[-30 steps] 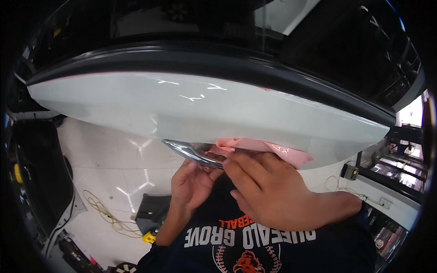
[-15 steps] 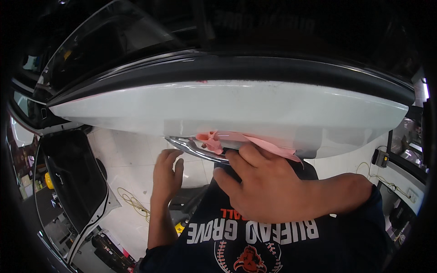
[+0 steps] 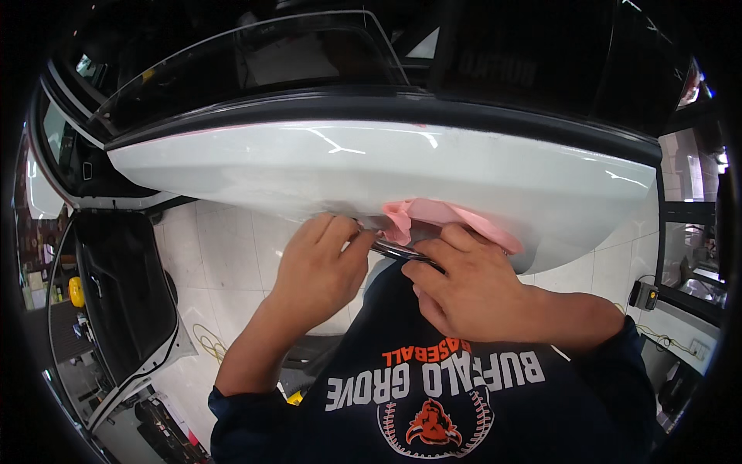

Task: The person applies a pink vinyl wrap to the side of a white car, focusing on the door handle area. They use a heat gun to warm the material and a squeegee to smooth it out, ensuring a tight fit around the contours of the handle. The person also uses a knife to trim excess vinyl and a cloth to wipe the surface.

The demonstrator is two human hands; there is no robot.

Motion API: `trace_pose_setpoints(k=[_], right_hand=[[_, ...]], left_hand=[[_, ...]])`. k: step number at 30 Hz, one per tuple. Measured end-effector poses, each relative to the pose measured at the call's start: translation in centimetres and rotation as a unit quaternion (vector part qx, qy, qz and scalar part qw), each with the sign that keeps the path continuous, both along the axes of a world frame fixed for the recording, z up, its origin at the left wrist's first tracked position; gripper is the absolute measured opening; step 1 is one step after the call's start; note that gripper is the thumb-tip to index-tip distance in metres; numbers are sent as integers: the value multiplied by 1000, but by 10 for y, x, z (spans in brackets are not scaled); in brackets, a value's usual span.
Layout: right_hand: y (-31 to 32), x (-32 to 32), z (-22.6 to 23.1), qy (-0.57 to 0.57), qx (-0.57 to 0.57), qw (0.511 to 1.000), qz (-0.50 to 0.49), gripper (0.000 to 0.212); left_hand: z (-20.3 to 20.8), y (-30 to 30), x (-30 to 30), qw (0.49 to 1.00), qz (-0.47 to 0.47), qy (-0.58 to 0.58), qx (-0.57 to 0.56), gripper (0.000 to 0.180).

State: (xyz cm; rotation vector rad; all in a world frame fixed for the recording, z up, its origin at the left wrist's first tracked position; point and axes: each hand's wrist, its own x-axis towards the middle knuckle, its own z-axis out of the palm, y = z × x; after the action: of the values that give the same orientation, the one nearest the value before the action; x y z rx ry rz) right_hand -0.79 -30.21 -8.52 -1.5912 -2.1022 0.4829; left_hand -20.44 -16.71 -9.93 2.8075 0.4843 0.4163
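A white car door (image 3: 294,166) stretches across the view in front of me. On it sits a chrome door handle (image 3: 397,250), with pink sheet material (image 3: 456,212) crumpled and tucked around the recess behind it. My left hand (image 3: 321,267) closes its fingertips and thumb around the handle's left end. At the other end, my right hand (image 3: 479,286) grips the handle with its fingers curled over it, close against the pink sheet. Both hands cover the handle's ends, so only its middle shows.
Another car door stands open at the left, its dark inner panel (image 3: 124,301) facing me. Yellow cable (image 3: 209,340) lies on the tiled floor (image 3: 232,247). Dark window glass (image 3: 294,58) rises above the white door. A dark box-shaped device (image 3: 644,294) is at the right.
My left hand has moved up and right from beside the handle and taken hold of its left end. My right hand stays at the right end. The view has shifted slightly.
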Motion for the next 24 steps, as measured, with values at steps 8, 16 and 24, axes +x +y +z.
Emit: trace_pose_setpoints(k=[8,16,24], right_hand=[[6,-1,-1,3,-8,1000,-12,31],[0,-23,3,-24,20,994,-102,37],[-24,-108,7,-69,83,939,-326,34]], left_hand=[[-51,-39,-27,571,223,-91,-785,34],[-91,-29,-11,297,-6,-245,-923,60],[-78,-2,-51,343,-89,-92,-930,53]])
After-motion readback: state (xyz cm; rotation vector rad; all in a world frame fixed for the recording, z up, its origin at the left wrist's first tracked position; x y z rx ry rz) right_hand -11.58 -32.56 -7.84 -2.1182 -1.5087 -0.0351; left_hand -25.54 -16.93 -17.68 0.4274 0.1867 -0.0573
